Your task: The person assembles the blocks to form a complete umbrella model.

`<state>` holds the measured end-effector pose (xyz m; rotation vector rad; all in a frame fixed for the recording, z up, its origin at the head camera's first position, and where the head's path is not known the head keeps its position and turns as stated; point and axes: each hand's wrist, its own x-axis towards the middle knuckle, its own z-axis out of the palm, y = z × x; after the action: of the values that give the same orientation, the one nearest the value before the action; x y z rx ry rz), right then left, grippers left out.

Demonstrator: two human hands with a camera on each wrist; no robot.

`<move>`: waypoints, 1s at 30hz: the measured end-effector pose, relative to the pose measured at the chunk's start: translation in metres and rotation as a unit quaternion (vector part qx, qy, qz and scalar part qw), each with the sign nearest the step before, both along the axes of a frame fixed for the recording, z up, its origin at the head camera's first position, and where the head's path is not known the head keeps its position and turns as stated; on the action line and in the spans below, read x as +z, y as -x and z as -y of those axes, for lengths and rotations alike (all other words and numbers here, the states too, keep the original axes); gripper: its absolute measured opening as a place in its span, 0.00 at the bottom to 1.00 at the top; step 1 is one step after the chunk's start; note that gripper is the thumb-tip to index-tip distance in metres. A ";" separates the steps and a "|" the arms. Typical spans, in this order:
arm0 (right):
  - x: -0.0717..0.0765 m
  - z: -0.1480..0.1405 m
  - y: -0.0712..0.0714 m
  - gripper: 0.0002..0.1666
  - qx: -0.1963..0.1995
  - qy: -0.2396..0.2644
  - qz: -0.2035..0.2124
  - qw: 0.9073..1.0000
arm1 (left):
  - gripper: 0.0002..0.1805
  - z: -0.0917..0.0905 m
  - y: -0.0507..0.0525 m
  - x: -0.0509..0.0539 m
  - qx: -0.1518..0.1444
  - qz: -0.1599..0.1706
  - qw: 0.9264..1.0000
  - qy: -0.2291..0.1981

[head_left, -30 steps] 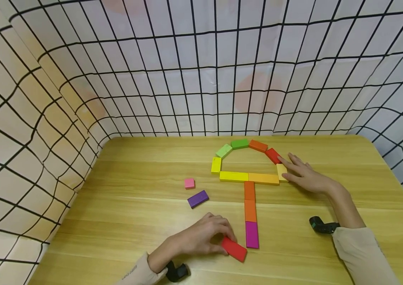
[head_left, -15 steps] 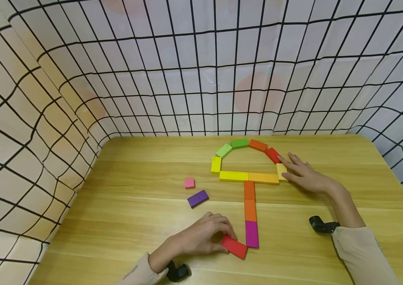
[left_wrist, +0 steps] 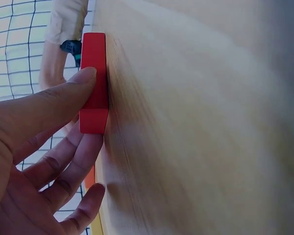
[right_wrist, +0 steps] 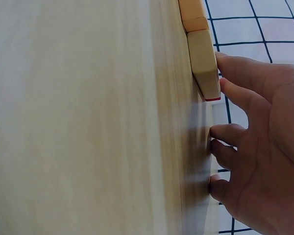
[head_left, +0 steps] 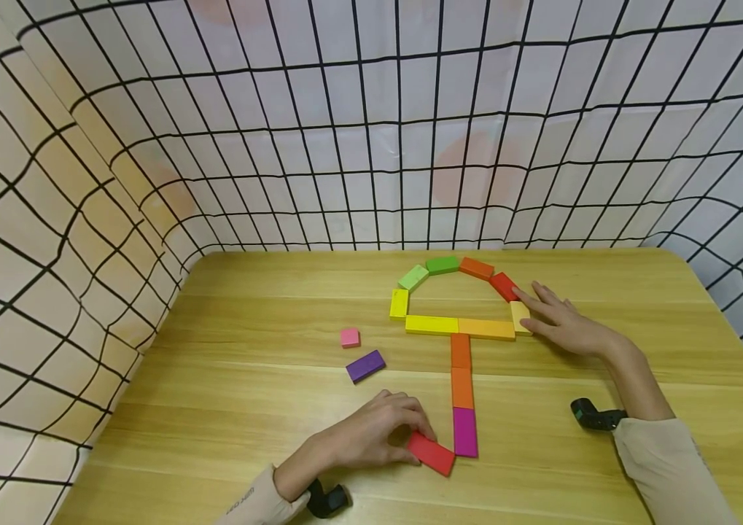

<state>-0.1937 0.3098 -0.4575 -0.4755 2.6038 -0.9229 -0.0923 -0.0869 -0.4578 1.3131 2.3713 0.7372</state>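
Toward the surface's (head_left: 214,437) near edge, the left hand (head_left: 378,432) pinches a red block (head_left: 433,454), placement seemingly needing alignment; right hand (head_left: 564,327) spread.

- Place: looks like a small screened-off recording booth; room beyond can't be told.
- Gridded backdrop (head_left: 371,146): pale sheeting, black lines, beyond the left fingers (head_left: 418,423) and right fingers (head_left: 535,305), wrapping round both sides.
- Tabletop (head_left: 214,408): light wood-look, beneath the fingers, running out to the backdrop.
- Capture gear: black wrist camera (head_left: 332,502) behind left fingers, second camera (head_left: 584,414) behind right.
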 end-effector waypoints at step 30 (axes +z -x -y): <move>0.001 0.000 0.001 0.43 -0.001 0.000 0.006 1.000 | 0.24 0.065 0.059 0.003 0.210 -0.075 0.971 -0.082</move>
<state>-0.1942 0.3094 -0.4567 -0.4658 2.5931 -0.9236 -0.1509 -0.1518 -0.4551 0.9583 2.8051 1.0020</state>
